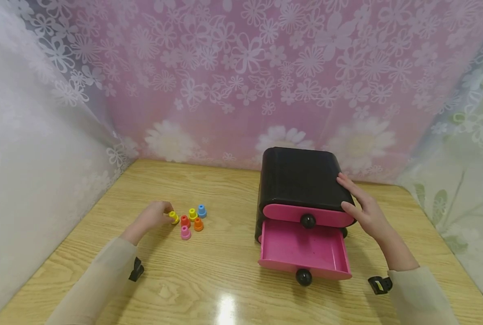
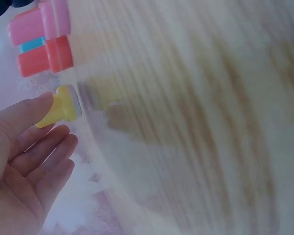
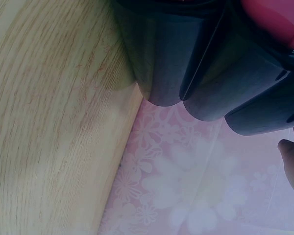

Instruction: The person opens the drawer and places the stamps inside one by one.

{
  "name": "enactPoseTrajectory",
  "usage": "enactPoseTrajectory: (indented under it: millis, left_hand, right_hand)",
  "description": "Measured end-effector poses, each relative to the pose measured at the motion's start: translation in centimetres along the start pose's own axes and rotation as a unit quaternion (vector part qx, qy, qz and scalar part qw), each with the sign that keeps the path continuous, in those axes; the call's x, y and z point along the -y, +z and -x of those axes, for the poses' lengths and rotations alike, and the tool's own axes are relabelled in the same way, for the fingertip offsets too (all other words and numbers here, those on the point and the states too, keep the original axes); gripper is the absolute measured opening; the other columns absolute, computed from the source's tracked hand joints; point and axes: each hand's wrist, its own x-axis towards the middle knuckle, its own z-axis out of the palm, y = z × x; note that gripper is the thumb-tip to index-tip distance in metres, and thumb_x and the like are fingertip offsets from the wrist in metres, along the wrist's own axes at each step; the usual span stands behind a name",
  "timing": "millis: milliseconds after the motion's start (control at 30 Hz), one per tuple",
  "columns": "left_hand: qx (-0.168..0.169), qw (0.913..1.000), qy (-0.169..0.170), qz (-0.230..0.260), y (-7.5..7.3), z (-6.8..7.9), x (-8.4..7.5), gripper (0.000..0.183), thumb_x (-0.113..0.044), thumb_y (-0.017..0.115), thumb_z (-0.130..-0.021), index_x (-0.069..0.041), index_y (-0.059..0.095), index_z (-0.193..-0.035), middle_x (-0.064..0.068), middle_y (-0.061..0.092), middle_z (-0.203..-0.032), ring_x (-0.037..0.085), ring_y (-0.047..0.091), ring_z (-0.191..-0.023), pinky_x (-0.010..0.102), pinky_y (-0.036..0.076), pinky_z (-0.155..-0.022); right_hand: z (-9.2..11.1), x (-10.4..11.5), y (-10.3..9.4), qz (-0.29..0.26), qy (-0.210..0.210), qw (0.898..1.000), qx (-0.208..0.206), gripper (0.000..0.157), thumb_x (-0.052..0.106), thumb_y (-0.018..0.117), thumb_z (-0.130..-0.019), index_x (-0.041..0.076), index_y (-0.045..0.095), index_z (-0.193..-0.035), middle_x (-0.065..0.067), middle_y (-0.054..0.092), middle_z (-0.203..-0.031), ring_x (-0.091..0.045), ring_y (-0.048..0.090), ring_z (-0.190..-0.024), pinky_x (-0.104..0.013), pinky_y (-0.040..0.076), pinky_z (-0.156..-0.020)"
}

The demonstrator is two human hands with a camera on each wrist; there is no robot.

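Observation:
My left hand (image 1: 157, 215) pinches a small yellow stamp (image 2: 61, 105) between thumb and fingertip, its wide base close over the table. Beside it stand several more small stamps: a red one (image 1: 185, 221), a pink one (image 1: 186, 232), an orange one (image 1: 198, 224), a second yellow one (image 1: 193, 214) and a blue one (image 1: 202, 211). On the right, my right hand (image 1: 367, 212) rests against the side of a black drawer cabinet (image 1: 302, 174), fingers extended and thumb at the top front corner. Its lower pink drawer (image 1: 302, 248) is pulled out with nothing inside.
The upper pink drawer (image 1: 282, 214), with a round black knob (image 1: 308, 220), is closed. Another black knob (image 1: 304, 277) sticks out from the pulled-out drawer's front. A wooden table (image 1: 209, 271) carries everything, with a flowered pink curtain (image 1: 225, 90) behind.

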Motion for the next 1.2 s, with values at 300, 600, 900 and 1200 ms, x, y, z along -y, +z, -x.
enactPoseTrajectory:
  millis: [300, 600, 900, 1200]
  left_hand:
    - [-0.094, 0.9937, 0.046, 0.041, -1.1, 0.8, -0.9, 0.021, -0.009, 0.064, -0.079, 0.004, 0.06, -0.095, 0.023, 0.059, -0.098, 0.038, 0.054, -0.093, 0.049, 0.044, -0.077]
    - [-0.143, 0.9838, 0.091, 0.056, -0.9, 1.4, -3.2, 0.022, -0.008, 0.065, -0.078, 0.003, 0.061, -0.097, 0.016, 0.061, -0.096, 0.032, 0.056, -0.091, 0.042, 0.048, -0.075]
    - [-0.158, 0.9716, 0.154, 0.086, -0.5, 1.9, -6.5, 0.024, -0.004, 0.067, -0.076, 0.002, 0.062, -0.1, 0.014, 0.061, -0.098, 0.028, 0.057, -0.09, 0.039, 0.049, -0.073]
    - [-0.163, 0.9567, 0.216, 0.107, 0.1, 2.4, -9.9, 0.028, -0.003, 0.068, -0.075, 0.001, 0.063, -0.102, 0.01, 0.062, -0.099, 0.023, 0.059, -0.087, 0.032, 0.05, -0.072]
  right_hand:
    - [-0.1, 0.2, 0.1, -0.001, -0.006, 1.0, -0.005, 0.049, -0.002, 0.05, -0.084, -0.006, 0.036, -0.131, -0.025, 0.025, -0.138, -0.012, 0.019, -0.13, -0.015, 0.019, -0.097]
    - [-0.1, -0.1, 0.1, -0.006, -0.013, 1.0, -0.005, 0.049, 0.0, 0.051, -0.086, -0.005, 0.035, -0.131, -0.023, 0.026, -0.139, -0.012, 0.02, -0.13, -0.014, 0.019, -0.097]
    - [0.0, -0.1, 0.1, -0.003, -0.007, 1.0, -0.002, 0.05, 0.0, 0.051, -0.085, -0.004, 0.036, -0.132, -0.022, 0.025, -0.139, -0.012, 0.02, -0.13, -0.014, 0.019, -0.097]
    - [-0.4, 3.3, 0.0, -0.005, -0.006, 1.0, -0.003, 0.048, -0.004, 0.049, -0.084, -0.009, 0.035, -0.13, -0.028, 0.026, -0.136, -0.011, 0.02, -0.129, -0.014, 0.019, -0.096]
